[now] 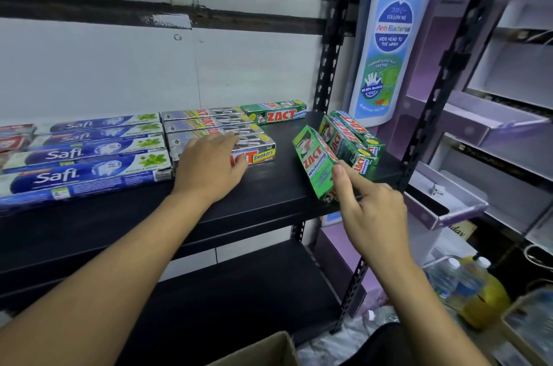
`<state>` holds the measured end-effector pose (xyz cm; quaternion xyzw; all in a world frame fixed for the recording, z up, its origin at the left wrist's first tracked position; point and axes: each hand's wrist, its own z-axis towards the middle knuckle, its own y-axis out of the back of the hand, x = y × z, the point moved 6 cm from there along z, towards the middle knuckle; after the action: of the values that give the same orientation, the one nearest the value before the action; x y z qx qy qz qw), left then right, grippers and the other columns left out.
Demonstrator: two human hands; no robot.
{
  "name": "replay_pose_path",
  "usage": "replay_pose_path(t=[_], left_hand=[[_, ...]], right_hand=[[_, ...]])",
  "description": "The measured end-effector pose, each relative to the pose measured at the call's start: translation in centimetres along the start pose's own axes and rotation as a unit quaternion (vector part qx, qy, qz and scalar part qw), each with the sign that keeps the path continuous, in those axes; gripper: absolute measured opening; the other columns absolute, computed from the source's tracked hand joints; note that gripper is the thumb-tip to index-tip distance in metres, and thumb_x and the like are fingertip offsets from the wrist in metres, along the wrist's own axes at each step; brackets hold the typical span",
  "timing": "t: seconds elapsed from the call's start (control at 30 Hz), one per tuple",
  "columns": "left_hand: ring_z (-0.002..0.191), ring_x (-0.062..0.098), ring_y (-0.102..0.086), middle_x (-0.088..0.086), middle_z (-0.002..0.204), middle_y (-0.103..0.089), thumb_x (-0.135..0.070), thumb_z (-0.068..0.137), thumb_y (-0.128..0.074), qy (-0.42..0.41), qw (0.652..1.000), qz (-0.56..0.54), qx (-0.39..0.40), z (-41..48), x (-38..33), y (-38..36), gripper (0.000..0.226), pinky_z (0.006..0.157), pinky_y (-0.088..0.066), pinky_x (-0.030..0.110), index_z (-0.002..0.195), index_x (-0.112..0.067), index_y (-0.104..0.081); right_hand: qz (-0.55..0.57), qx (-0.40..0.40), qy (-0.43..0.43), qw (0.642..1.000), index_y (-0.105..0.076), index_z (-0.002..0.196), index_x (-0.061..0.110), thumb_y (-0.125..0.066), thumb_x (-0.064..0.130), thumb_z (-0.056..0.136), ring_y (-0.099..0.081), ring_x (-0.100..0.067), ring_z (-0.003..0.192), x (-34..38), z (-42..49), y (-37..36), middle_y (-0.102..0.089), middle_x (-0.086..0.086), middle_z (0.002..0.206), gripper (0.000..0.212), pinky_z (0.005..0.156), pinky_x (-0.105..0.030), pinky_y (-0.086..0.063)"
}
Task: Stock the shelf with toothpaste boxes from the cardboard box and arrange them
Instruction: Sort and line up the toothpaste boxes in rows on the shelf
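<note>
**Desk:** Head view. Report the left hand.

**Operator:** I read the left hand (209,168) palm down, fingers straight and close together. It lies flat on the front box of the silver ZACT Smokers boxes (215,126) and grips nothing. Those boxes lie flat in a row on the black shelf (269,189), just right of the Safi boxes (86,153).

**Desk:** Right hand?

**Operator:** The right hand (368,207) pinches the near end of a green ZACT Whitening box (314,162) between thumb and forefinger, with the other fingers folded. That box is tilted on the shelf, just beside two more green boxes (350,141) near the right post. A fourth green box (273,114) lies flat at the back.

**Desk:** Obstructions?

**Operator:** The left hand covers part of the front silver box's print. I cannot tell whether the pinched box's near corner touches the shelf. Red boxes (15,138) are cut off at the left edge. Only a corner of the cardboard box (263,350) shows at the bottom edge.

**Desk:** Arm pose?

**Operator:** Both forearms reach forward to the shelf. The left wrist is straight, and the right wrist sits over the shelf's front edge.
</note>
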<state>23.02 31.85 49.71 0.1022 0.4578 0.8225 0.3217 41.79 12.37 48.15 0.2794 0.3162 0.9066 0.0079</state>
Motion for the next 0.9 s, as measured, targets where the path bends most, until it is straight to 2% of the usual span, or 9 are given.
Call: replay_pose_path(t=[0.07,0.13,0.2,0.3,0.37,0.4,0.57,0.7,0.9], left_hand=[[0.109,0.026,-0.061,0.003,0.120,-0.068,-0.039,0.093,-0.053,-0.001,1.000,-0.001,-0.001,-0.1,0.0,0.0,0.043,0.097,-0.042,0.042,0.130,-0.017,-0.060],[0.108,0.026,-0.061,0.004,0.120,-0.068,-0.039,0.093,-0.053,-0.001,1.000,-0.002,-0.002,-0.1,0.0,0.1,0.043,0.096,-0.042,0.042,0.129,-0.016,-0.060],[0.108,0.026,-0.061,0.004,0.120,-0.068,-0.039,0.093,-0.052,-0.001,1.000,-0.002,-0.002,-0.1,0.0,0.1,0.043,0.096,-0.043,0.043,0.129,-0.016,-0.060],[0.108,0.026,-0.061,0.003,0.120,-0.068,-0.040,0.094,-0.052,-0.001,1.000,-0.001,0.000,-0.1,0.0,0.1,0.043,0.097,-0.042,0.042,0.130,-0.017,-0.059],[0.110,0.025,-0.060,0.003,0.122,-0.067,-0.040,0.094,-0.051,-0.001,1.000,-0.002,0.001,-0.1,0.0,0.0,0.044,0.098,-0.041,0.042,0.131,-0.018,-0.059],[0.112,0.025,-0.060,0.003,0.124,-0.066,-0.040,0.094,-0.051,0.000,1.000,-0.002,0.002,-0.1,0.0,0.0,0.044,0.099,-0.041,0.042,0.132,-0.018,-0.058],[0.109,0.025,-0.060,0.002,0.121,-0.067,-0.040,0.094,-0.051,0.001,1.000,-0.002,0.003,-0.1,0.0,-0.1,0.043,0.098,-0.041,0.042,0.129,-0.018,-0.059],[0.104,0.026,-0.060,0.002,0.114,-0.068,-0.038,0.093,-0.053,0.000,1.000,-0.002,-0.002,-0.1,0.1,0.0,0.039,0.095,-0.041,0.042,0.125,-0.018,-0.061],[0.103,0.024,-0.061,0.000,0.112,-0.068,-0.039,0.093,-0.052,-0.002,1.000,-0.003,-0.005,-0.2,0.0,0.0,0.038,0.094,-0.042,0.041,0.123,-0.018,-0.061]], right_hand=[[-0.031,0.015,-0.005,0.999,-0.075,0.094,0.033,-0.023,0.066,0.096,-0.058,-0.035,0.074,-0.6,0.2,-0.5,-0.054,-0.001,0.061,0.061,0.070,-0.041,-0.049],[-0.048,0.049,-0.006,0.998,-0.071,0.080,0.027,-0.015,0.069,0.095,-0.060,-0.032,0.084,-1.0,-0.2,-1.3,-0.065,0.007,0.078,0.072,0.074,-0.042,-0.048],[-0.038,0.056,-0.013,0.998,-0.071,0.093,0.034,-0.015,0.072,0.093,-0.058,-0.028,0.094,-1.0,-0.8,-1.6,-0.070,0.013,0.092,0.068,0.081,-0.044,-0.047],[-0.006,0.026,0.031,0.999,-0.061,0.129,0.035,-0.042,0.063,0.094,-0.052,-0.023,0.103,-0.3,-0.9,-1.0,-0.071,0.011,0.110,0.049,0.090,-0.044,-0.047],[-0.002,0.035,0.103,0.994,-0.062,0.131,0.028,-0.055,0.048,0.095,-0.053,-0.023,0.108,0.5,-0.7,-1.1,-0.065,0.008,0.128,0.042,0.092,-0.042,-0.049],[-0.011,0.036,0.130,0.991,-0.065,0.128,0.025,-0.057,0.044,0.095,-0.055,-0.024,0.108,0.7,-0.6,-1.3,-0.064,0.006,0.130,0.039,0.091,-0.043,-0.051],[-0.074,0.026,0.200,0.977,-0.073,0.108,0.020,-0.064,0.038,0.091,-0.059,-0.028,0.098,1.8,1.1,-1.7,-0.073,0.005,0.105,0.026,0.079,-0.042,-0.052],[-0.145,0.089,0.220,0.961,-0.072,0.103,0.027,-0.048,0.054,0.092,-0.057,-0.027,0.094,2.4,3.6,-3.4,-0.073,0.011,0.096,0.038,0.082,-0.042,-0.048],[-0.218,0.110,0.205,0.948,-0.076,0.092,0.023,-0.055,0.055,0.089,-0.058,-0.031,0.088,2.9,7.7,-6.2,-0.071,0.000,0.075,0.038,0.074,-0.036,-0.044]])
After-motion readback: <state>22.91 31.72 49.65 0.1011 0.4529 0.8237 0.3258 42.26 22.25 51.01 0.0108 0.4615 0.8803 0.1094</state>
